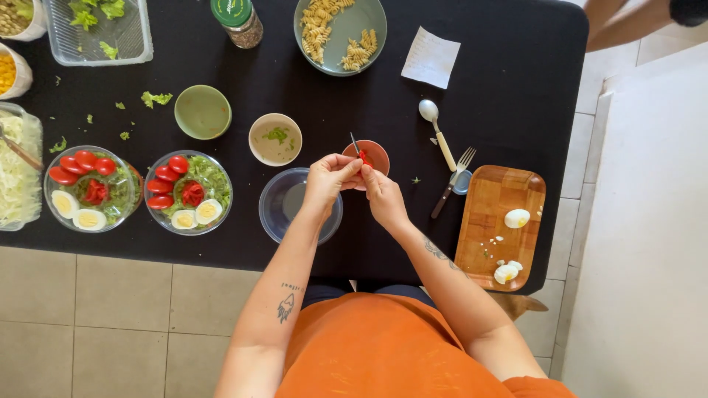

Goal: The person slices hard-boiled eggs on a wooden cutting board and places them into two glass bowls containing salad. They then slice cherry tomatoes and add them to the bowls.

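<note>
Above the black table (479,110), near its front edge, a small red piece (363,156), probably tomato, is pinched between both hands. The left hand (330,179) is closed on it from one side, the right hand (382,195) from the other, and a thin blade (355,144) sticks up from between the fingers. Which hand grips the blade cannot be told.

Two salad bowls are judged finished: the far-left bowl (49,210) and the second bowl (226,199) each carry lettuce, tomato halves, egg halves and a red centre piece. A clear empty bowl (276,210) sits just beside the left hand, so a third serving seems not yet begun. A small red dish (379,152) lies directly beneath the hands. On the wooden board (509,195) to the right, an egg half and some egg scraps are left. Pasta remains in the grey bowl (376,29) at the far edge, apparently unused so far.

The red piece is mostly covered by fingers, so its shape cannot be made out. Containers along the left edge are cut off by the frame. The contents of the beige bowl (258,129) are hard to read beyond a green fleck. Another person's arm (627,22) shows only partly at the top right.
</note>
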